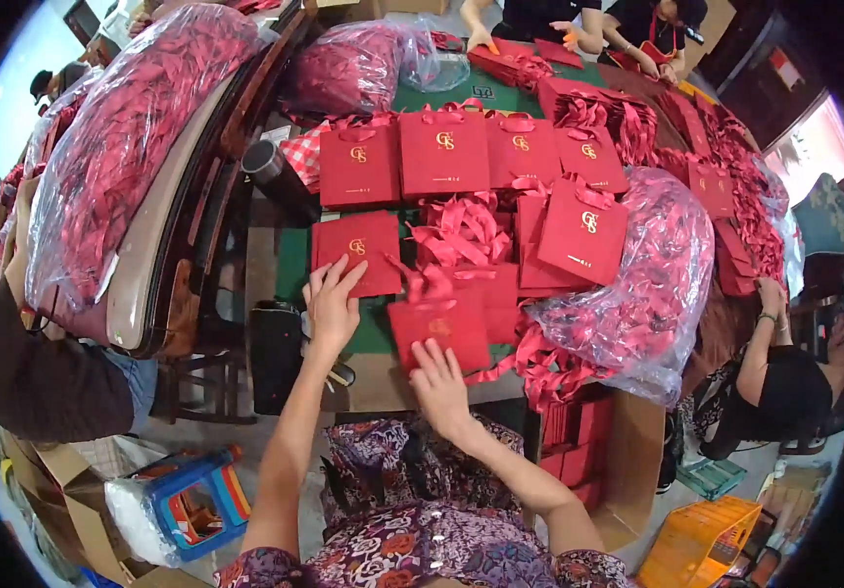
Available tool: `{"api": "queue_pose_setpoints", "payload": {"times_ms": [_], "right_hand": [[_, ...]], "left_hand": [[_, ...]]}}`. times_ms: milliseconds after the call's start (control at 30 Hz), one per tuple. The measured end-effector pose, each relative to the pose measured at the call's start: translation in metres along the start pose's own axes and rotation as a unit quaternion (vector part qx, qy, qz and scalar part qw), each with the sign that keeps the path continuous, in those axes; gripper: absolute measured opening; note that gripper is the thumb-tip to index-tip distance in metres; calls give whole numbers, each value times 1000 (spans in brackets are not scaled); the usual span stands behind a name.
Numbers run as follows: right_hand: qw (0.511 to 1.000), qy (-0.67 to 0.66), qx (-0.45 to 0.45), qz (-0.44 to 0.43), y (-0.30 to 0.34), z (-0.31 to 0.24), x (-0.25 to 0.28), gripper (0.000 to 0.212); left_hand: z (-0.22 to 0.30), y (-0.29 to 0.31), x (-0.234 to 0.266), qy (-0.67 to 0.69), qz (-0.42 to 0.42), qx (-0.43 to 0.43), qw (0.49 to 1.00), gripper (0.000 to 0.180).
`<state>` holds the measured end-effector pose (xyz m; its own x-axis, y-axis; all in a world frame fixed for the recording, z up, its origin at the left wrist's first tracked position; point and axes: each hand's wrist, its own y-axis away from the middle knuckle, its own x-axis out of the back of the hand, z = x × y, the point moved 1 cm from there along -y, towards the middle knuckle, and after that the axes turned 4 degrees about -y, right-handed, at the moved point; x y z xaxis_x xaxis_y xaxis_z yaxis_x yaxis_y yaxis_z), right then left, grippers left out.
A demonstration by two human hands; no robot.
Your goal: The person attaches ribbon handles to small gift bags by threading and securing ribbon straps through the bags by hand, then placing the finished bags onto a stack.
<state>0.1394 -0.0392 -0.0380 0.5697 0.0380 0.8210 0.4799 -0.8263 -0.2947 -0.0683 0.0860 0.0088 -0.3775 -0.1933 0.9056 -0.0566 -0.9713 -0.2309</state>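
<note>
My left hand point(332, 306) lies with fingers spread on the lower part of a red paper gift bag point(348, 238), which rests flat on the table's left side. Just right of it, my right hand point(439, 384) has its fingers stretched out against the bottom edge of another red gift bag point(422, 328). That bag's red ribbon handles point(429, 284) point away from me. Beyond it lies a heap of red ribbon point(458, 230). A red bag point(583, 233) tops a small pile to the right, and several bags, including a red bag point(444, 152), stand in a row behind.
Plastic sacks of red ribboned bags sit at the right point(627, 284) and back point(348, 69). A dark cylindrical bottle point(280, 179) stands left. Below the table's near edge is a cardboard box point(632, 461) of red bags. Other people work around the table.
</note>
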Motion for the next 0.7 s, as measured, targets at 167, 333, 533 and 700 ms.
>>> {"api": "queue_pose_setpoints", "payload": {"times_ms": [167, 333, 533, 700], "right_hand": [[996, 33, -52, 65, -7, 35, 7, 12], [994, -2, -77, 72, -27, 61, 24, 10], [994, -40, -64, 77, -47, 73, 40, 11], [982, -131, -54, 126, -38, 63, 64, 11]], "left_hand": [[-1, 10, 18, -4, 95, -41, 995, 60], [32, 60, 28, -21, 183, -62, 981, 56], [69, 160, -7, -5, 107, -103, 989, 53], [76, 189, -22, 6, -38, -98, 994, 57]]}}
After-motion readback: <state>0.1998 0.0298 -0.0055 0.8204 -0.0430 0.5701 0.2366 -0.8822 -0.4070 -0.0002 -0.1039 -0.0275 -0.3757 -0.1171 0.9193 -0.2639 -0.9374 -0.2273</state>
